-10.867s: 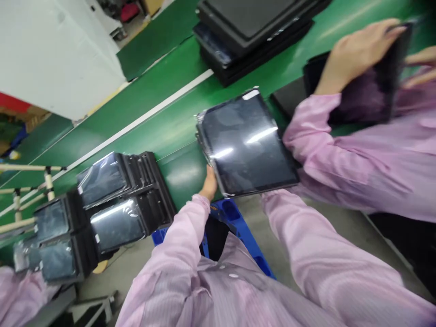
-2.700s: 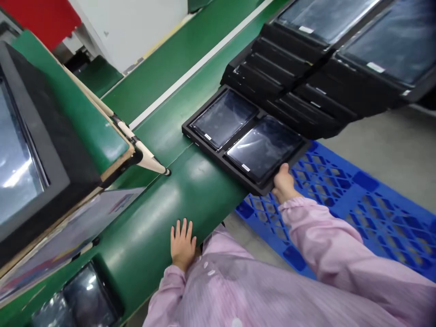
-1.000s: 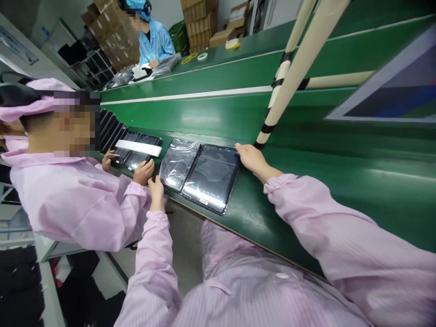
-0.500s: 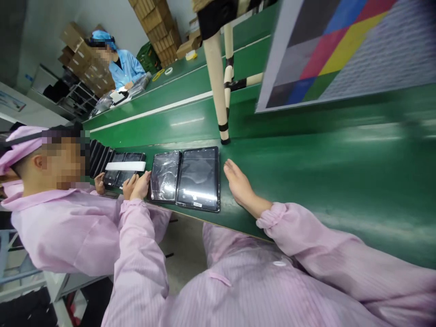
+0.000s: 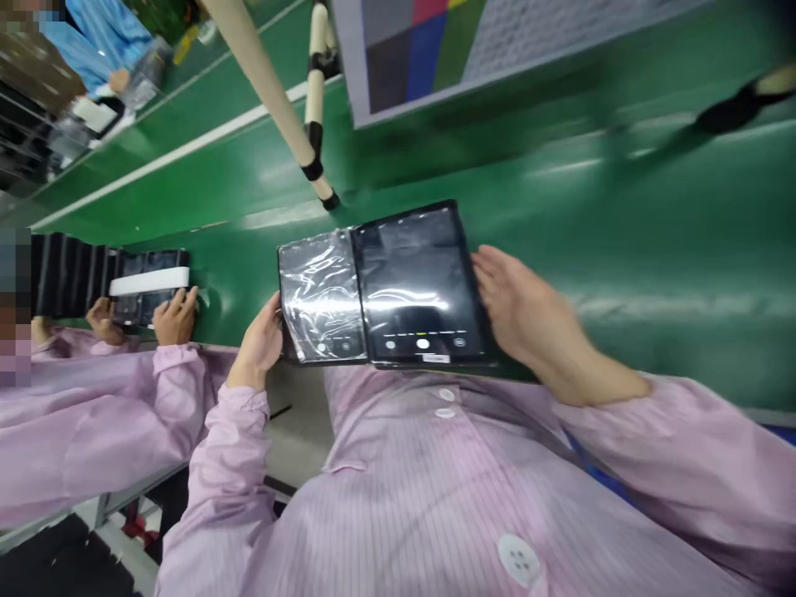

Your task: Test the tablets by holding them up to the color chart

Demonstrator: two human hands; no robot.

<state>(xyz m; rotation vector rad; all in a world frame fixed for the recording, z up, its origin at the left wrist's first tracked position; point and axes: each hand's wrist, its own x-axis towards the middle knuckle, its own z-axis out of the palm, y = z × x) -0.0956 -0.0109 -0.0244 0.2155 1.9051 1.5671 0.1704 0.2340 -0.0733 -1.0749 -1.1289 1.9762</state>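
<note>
Two dark tablets lie side by side between my hands, near the front edge of the green bench. The left tablet (image 5: 323,303) is covered by crinkled clear film. On the right tablet (image 5: 419,282) the screen shows small white camera icons, and a white label sits at its lower edge. My left hand (image 5: 258,344) grips the outer left edge of the film-covered tablet, thumb side up. My right hand (image 5: 526,311) presses its fingers along the right edge of the other tablet; the fingertips are partly hidden behind it.
A person's hands (image 5: 174,315) rest by tablets with a white strip (image 5: 149,280) at left, beside a row of black pieces (image 5: 68,274). A pipe frame (image 5: 274,91) and colour chart (image 5: 423,50) stand behind. Another person in blue (image 5: 99,37) is across the green bench (image 5: 590,224).
The view has turned to the right and down. My right hand has closed in on the right tablet's edge. Both tablets now appear tilted and nearer, and icons show on the screen.
</note>
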